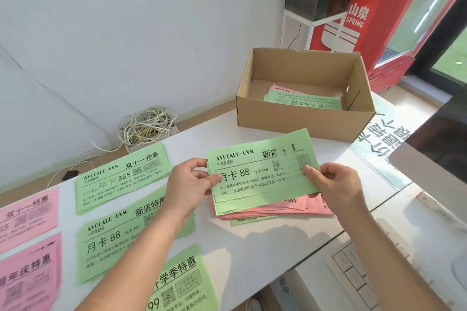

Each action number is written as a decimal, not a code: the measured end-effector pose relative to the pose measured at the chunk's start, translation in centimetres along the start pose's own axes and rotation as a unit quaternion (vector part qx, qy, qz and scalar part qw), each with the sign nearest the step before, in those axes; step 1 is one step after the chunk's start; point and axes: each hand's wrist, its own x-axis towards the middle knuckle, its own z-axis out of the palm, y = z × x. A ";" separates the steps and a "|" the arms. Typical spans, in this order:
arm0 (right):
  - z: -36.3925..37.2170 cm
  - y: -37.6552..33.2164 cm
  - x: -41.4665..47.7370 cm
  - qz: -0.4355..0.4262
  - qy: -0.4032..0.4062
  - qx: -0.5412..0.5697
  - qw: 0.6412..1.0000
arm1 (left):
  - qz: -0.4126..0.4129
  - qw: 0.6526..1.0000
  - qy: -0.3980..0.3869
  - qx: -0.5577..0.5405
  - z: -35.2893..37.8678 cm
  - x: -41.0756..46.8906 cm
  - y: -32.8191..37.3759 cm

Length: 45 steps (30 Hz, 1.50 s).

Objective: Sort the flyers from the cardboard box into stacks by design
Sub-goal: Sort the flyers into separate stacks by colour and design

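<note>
2 hands share 1 sheet at the centre of the frame. The left hand (188,182) pinches the left short edge of a green flyer (260,179), thumb on top, and the right hand (333,182) pinches the right short edge the same way. I read 月卡 88 on it. I cannot tell whether more sheets ride behind it. It hangs just above a loose pile (275,209) of pink and green sheets on the white table (252,247).

What matters to me is the matching stack (111,240), also marked 月卡 88. It lies to the lower left of the held flyer, and the left forearm crosses over its right end. Its long axis runs left to right with a slight upward tilt to the right, nearly parallel to the held sheet, so I judge no turn is needed, only a slide down and left. The left hand is the nearer one. The 365 stack (121,177) just above it is the wrong home.

More flyers lie in the cardboard box (303,121) at upper right.
</note>
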 end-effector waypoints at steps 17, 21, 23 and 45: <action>0.1 -1.1 0.8 -0.030 -0.049 -0.108 0.992 | 0.062 0.996 0.028 0.054 -1.1 0.5 -0.5; 1.2 -2.0 0.1 -0.025 -0.071 -0.013 0.997 | 0.046 0.996 0.054 0.056 -3.4 -0.3 -0.4; 2.4 -2.9 -0.4 -0.030 -0.098 -0.002 0.995 | 0.049 0.995 0.071 0.046 -4.8 -0.9 0.0; 18.2 -8.8 -9.8 -0.154 -0.200 -0.143 0.957 | 0.034 0.977 0.182 0.106 -23.1 -9.0 -5.6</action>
